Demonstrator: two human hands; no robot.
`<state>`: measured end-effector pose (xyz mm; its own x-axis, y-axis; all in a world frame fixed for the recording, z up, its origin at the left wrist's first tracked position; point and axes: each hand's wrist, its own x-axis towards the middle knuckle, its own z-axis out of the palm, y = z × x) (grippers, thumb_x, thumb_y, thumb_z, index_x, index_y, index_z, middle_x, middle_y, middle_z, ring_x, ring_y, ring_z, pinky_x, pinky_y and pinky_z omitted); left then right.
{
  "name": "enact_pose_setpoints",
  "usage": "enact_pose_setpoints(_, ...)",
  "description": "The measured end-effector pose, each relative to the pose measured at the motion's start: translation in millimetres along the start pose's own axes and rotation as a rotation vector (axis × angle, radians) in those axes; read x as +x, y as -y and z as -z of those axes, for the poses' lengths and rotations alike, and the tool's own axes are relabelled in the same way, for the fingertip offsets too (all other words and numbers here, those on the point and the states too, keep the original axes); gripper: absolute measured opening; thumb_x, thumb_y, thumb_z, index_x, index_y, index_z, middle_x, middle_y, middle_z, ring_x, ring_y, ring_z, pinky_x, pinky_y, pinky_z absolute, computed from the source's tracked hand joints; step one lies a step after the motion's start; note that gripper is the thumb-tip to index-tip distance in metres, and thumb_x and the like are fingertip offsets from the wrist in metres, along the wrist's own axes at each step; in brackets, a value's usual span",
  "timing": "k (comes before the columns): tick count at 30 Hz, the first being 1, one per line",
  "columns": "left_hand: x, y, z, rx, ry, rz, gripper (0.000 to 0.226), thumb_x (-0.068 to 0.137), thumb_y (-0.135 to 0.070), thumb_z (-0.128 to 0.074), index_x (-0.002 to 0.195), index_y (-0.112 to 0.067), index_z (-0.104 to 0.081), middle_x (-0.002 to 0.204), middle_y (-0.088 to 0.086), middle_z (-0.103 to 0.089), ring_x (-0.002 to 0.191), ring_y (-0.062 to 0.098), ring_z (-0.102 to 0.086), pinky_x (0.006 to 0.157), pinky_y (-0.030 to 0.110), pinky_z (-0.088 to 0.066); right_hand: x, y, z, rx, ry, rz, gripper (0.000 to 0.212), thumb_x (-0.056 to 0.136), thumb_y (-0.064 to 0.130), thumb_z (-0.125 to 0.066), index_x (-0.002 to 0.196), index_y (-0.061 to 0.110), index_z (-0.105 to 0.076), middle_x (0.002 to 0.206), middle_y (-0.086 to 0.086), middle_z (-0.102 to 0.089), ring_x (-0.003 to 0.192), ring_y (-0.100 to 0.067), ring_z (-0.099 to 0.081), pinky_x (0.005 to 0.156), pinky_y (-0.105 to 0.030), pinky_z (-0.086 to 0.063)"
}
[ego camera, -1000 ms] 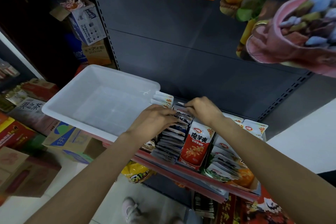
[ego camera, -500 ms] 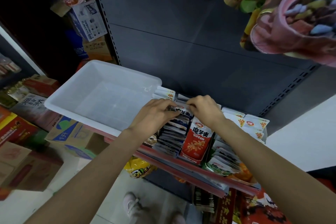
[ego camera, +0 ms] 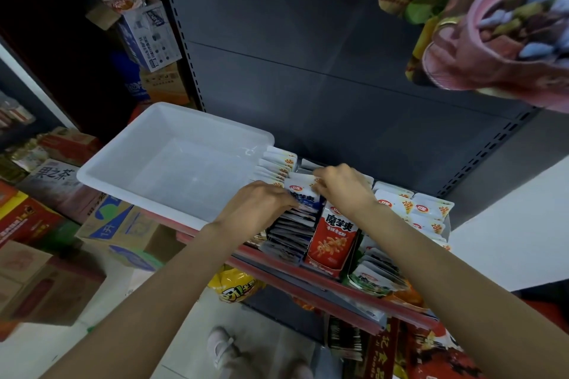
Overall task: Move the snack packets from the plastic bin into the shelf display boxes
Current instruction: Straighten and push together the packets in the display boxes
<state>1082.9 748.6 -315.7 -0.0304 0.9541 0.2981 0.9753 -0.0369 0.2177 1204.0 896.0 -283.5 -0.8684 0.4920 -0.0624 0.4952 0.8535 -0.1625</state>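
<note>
A white plastic bin [ego camera: 129, 160] sits on the shelf at the left with nothing visible inside. To its right stand display boxes packed with snack packets. My left hand [ego camera: 255, 206] and my right hand [ego camera: 345, 188] both pinch a blue-and-white snack packet [ego camera: 303, 194] that stands at the back of the row of blue packets [ego camera: 292, 231]. Just right of that row is a red display box [ego camera: 334, 237] with a red packet front. Further right are white packets [ego camera: 428, 212] and green ones [ego camera: 375, 277].
The grey shelf back panel [ego camera: 308, 71] rises behind the boxes. Large snack bags [ego camera: 508, 40] hang at the upper right. Cardboard cartons [ego camera: 120, 231] are stacked on the floor at the left. Below the shelf edge [ego camera: 308, 283] lie a yellow bag [ego camera: 237, 286] and my shoe [ego camera: 221, 348].
Both hands have stayed at the blue packet row, shifting slightly while the packet between them has come more upright. The bin has not moved.
</note>
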Motion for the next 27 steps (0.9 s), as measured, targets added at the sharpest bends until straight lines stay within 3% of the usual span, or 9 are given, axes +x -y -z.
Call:
enact_pose_setpoints(4,1.1,3.2,-3.0,0.049,0.098,0.060,0.025,0.078,-0.008,-0.071,0.098,-0.024,-0.072,0.087,0.000,-0.073,0.073,0.027,-0.068,0.066,0.037,-0.057,-1.0,-0.9,-3.5,0.129,-0.012,-0.015,0.024,0.094,0.011,-0.049,0.070,0.008,-0.047,0.068,-0.009,-0.051,0.067,-0.029,-0.050,0.059,-0.031,-0.034)
enact_pose_setpoints(8,0.5,2.7,-2.0,0.066,0.104,0.090,0.030,0.075,-0.006,-0.071,0.098,-0.024,-0.073,0.084,0.001,-0.072,0.074,0.027,-0.066,0.066,0.036,-0.057,-1.2,-14.8,2.5,0.283,-0.129,-0.054,0.017,0.089,0.004,-0.051,0.072,0.002,-0.055,0.066,-0.013,-0.052,0.067,-0.031,-0.047,0.062,-0.039,-0.040)
enact_pose_setpoints(10,1.6,-0.8,0.4,0.034,0.037,0.069,0.023,0.079,-0.009,-0.071,0.099,-0.020,-0.073,0.099,0.002,-0.071,0.088,0.025,-0.066,0.077,0.036,-0.056,-3.4,-18.3,4.4,0.292,-0.113,-0.054,0.014,0.086,-0.001,-0.051,0.079,0.005,-0.061,0.069,-0.011,-0.055,0.072,-0.031,-0.051,0.064,-0.037,-0.041)
enact_pose_setpoints(13,5.8,-7.4,2.7,0.019,-0.008,0.080,0.023,0.083,-0.012,-0.068,0.105,-0.017,-0.071,0.129,0.008,-0.057,0.114,0.029,-0.056,0.097,0.040,-0.046,-6.0,-15.0,2.4,0.265,-0.083,-0.055,0.026,0.087,-0.002,-0.050,0.101,0.011,-0.067,0.084,-0.012,-0.061,0.083,-0.032,-0.055,0.068,-0.035,-0.044)
enact_pose_setpoints(16,7.6,-10.4,0.2,0.048,0.091,0.146,0.028,0.095,-0.020,-0.050,0.118,-0.019,-0.065,0.146,0.003,-0.038,0.128,0.025,-0.043,0.106,0.037,-0.039,-6.1,-11.1,3.8,0.288,-0.059,-0.023,0.018,0.093,0.011,-0.053,0.104,0.011,-0.067,0.086,-0.013,-0.064,0.083,-0.028,-0.057,0.066,-0.031,-0.041)
enact_pose_setpoints(18,6.7,-10.6,-2.6,0.043,0.116,0.130,0.032,0.096,-0.023,-0.043,0.122,-0.019,-0.061,0.146,0.001,-0.036,0.127,0.019,-0.044,0.104,0.037,-0.040,-6.5,-10.6,6.3,0.402,-0.056,-0.023,0.028,0.096,0.025,-0.051,0.085,0.004,-0.065,0.070,-0.013,-0.057,0.068,-0.023,-0.050,0.062,-0.030,-0.036)
enact_pose_setpoints(20,6.7,-14.2,-3.4,-0.043,0.075,0.162,0.031,0.093,-0.016,-0.051,0.122,-0.027,-0.055,0.136,-0.003,-0.047,0.118,0.012,-0.052,0.101,0.036,-0.044,-5.2,-13.4,6.2,0.475,-0.074,-0.042,0.040,0.099,0.027,-0.046,0.073,-0.003,-0.056,0.064,-0.013,-0.050,0.062,-0.023,-0.043,0.062,-0.032,-0.033)
enact_pose_setpoints(24,9.1,-15.7,-6.8,-0.124,0.035,0.225,0.038,0.091,-0.011,-0.056,0.126,-0.022,-0.050,0.131,-0.001,-0.043,0.117,0.016,-0.048,0.100,0.034,-0.043,-1.8,-14.7,5.8,0.419,-0.060,-0.010,0.031,0.099,0.019,-0.043,0.087,0.001,-0.065,0.082,-0.014,-0.065,0.078,-0.028,-0.056,0.071,-0.034,-0.039)
enact_pose_setpoints(27,9.5,-14.5,-0.9,-0.111,0.018,0.242,0.042,0.089,-0.010,-0.058,0.129,-0.018,-0.047,0.117,0.003,-0.056,0.105,0.022,-0.054,0.090,0.035,-0.046,0.4,-15.5,5.3,0.348,-0.067,0.016,0.018,0.095,0.013,-0.050,0.088,0.008,-0.066,0.078,-0.011,-0.064,0.075,-0.027,-0.054,0.068,-0.032,-0.040)
